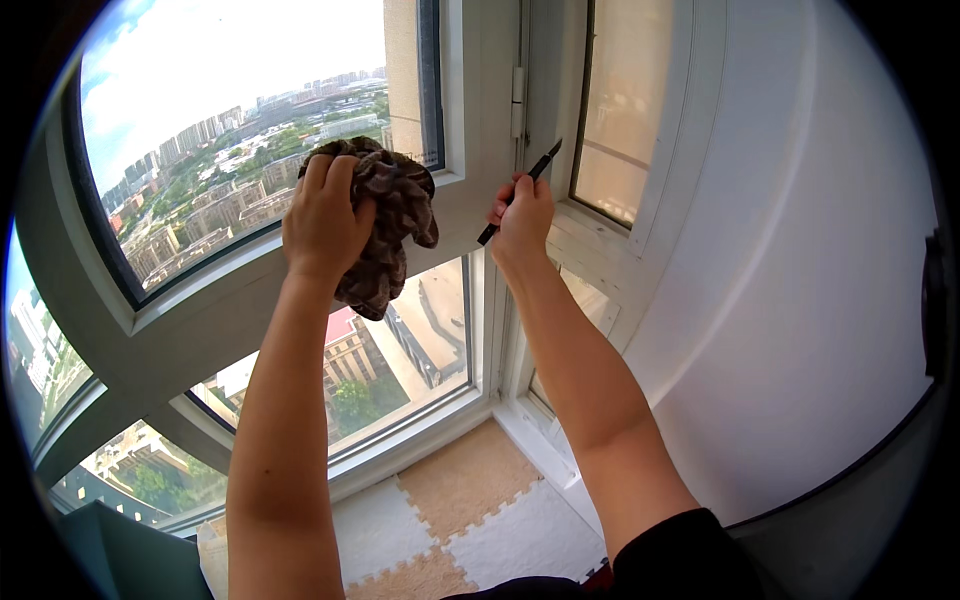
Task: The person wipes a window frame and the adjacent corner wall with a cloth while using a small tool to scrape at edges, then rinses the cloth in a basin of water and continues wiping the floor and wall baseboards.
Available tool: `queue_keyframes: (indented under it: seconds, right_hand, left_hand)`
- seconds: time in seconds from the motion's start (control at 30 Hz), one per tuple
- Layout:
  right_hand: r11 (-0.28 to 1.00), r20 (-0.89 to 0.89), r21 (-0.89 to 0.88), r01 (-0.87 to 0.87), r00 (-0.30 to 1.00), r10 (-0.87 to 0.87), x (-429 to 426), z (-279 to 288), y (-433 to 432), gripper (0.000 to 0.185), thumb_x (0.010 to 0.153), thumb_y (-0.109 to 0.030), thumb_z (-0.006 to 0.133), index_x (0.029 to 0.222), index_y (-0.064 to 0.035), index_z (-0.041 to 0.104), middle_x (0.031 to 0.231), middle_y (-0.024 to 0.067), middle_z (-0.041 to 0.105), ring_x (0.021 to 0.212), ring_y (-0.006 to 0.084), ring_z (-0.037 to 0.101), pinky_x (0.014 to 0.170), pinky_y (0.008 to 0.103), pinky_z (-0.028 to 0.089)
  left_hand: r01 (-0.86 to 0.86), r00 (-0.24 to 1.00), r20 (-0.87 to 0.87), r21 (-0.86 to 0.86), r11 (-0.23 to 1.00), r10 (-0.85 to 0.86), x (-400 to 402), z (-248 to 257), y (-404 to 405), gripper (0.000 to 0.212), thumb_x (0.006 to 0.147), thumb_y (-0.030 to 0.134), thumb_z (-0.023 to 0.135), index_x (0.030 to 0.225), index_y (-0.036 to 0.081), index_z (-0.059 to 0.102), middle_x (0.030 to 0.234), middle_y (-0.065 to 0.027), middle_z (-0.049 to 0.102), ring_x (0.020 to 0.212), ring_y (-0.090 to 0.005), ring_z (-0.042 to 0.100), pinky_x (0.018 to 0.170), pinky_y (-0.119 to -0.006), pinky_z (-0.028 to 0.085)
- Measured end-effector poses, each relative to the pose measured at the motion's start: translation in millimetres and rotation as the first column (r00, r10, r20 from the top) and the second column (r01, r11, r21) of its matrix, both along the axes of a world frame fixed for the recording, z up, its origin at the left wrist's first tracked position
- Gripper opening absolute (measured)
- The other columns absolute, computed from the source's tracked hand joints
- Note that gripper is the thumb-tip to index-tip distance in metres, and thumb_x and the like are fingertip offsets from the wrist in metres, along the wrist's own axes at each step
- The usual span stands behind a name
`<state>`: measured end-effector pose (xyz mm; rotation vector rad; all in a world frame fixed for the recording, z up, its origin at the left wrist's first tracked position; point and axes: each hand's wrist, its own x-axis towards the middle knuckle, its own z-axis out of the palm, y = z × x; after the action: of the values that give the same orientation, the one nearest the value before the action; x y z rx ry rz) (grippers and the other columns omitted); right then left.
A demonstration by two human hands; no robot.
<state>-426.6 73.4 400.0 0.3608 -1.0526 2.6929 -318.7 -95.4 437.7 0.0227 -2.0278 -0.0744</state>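
Observation:
A bunched brown patterned cloth (390,202) is gripped in my left hand (322,214), in front of the lower edge of the upper window pane (225,112). Its loose folds hang past the frame rail (457,217); I cannot tell whether the cloth touches the glass. My right hand (525,214) is closed around a slim black knife-like tool (541,162), whose dark pointed tip slants up and to the right. That tool is close to the corner post, beside a white hinge (517,101). The fingers hide the middle of its handle.
Below the rail is a lower window pane (442,322). A narrow side window (622,105) adjoins the corner, with a white wall (757,262) to its right. Interlocking beige and white foam mats (472,472) cover the floor. A dark green object (127,555) stands at lower left.

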Motion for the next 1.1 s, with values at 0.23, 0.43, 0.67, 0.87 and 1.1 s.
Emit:
queue_keyframes:
  seconds: [0.23, 0.43, 0.67, 0.87, 1.1]
  right_hand:
    - [0.934, -0.031, -0.217, -0.285, 0.958, 0.286, 8, 8, 7, 0.011, 0.092, -0.016, 0.034, 0.089, -0.0072, 0.040, 0.062, 0.0033, 0.042, 0.047, 0.0096, 0.033, 0.044, 0.0241, 0.028]
    - [0.897, -0.075, -0.018, -0.442, 0.895, 0.440, 13, -3, 29, 0.012, 0.092, -0.017, 0.036, 0.092, -0.0071, 0.043, 0.062, 0.0023, 0.044, 0.046, 0.0083, 0.032, 0.042, 0.0228, 0.027]
    - [0.911, 0.039, 0.395, -0.118, 0.993, 0.112, 33, -8, 36, 0.017, 0.090, -0.016, 0.038, 0.090, -0.0040, 0.051, 0.060, 0.0021, 0.047, 0.045, 0.0079, 0.038, 0.040, 0.0227, 0.031]
    - [0.864, 0.026, 0.492, 0.102, 0.991, -0.132, 13, -12, 62, 0.015, 0.088, -0.017, 0.041, 0.089, -0.0043, 0.049, 0.062, 0.0017, 0.046, 0.046, 0.0077, 0.036, 0.041, 0.0245, 0.030]
    - [0.495, -0.354, 0.580, 0.647, 0.748, -0.562, -6, 11, 57, 0.022, 0.077, -0.019, 0.057, 0.089, -0.0009, 0.056, 0.069, 0.0064, 0.059, 0.060, 0.0174, 0.057, 0.060, 0.0298, 0.045]
  left_hand:
    - [-0.020, 0.999, 0.031, 0.016, 1.000, 0.019, 1, 0, 5, 0.033, 0.070, 0.016, 0.062, 0.101, 0.013, 0.048, 0.099, -0.0055, 0.048, 0.092, -0.0279, 0.052, 0.071, -0.040, 0.047]
    - [0.000, 1.000, 0.005, 0.017, 1.000, 0.000, 1, -1, 6, 0.033, 0.070, 0.015, 0.061, 0.100, 0.012, 0.048, 0.098, -0.0057, 0.048, 0.092, -0.0280, 0.052, 0.071, -0.040, 0.047]
    - [0.020, 1.000, -0.010, 0.008, 1.000, -0.020, 1, -1, 4, 0.032, 0.070, 0.016, 0.060, 0.100, 0.012, 0.048, 0.098, -0.0058, 0.048, 0.092, -0.0282, 0.052, 0.071, -0.040, 0.046]
    - [0.029, 1.000, -0.004, 0.015, 0.999, -0.029, 0, -1, 4, 0.034, 0.069, 0.014, 0.060, 0.101, 0.011, 0.047, 0.098, -0.0076, 0.048, 0.092, -0.0308, 0.052, 0.072, -0.041, 0.045]
    - [0.000, 1.000, -0.015, -0.024, 1.000, -0.001, 0, -3, 0, 0.033, 0.070, 0.017, 0.062, 0.100, 0.013, 0.049, 0.097, -0.0051, 0.049, 0.092, -0.0264, 0.053, 0.070, -0.039, 0.047]
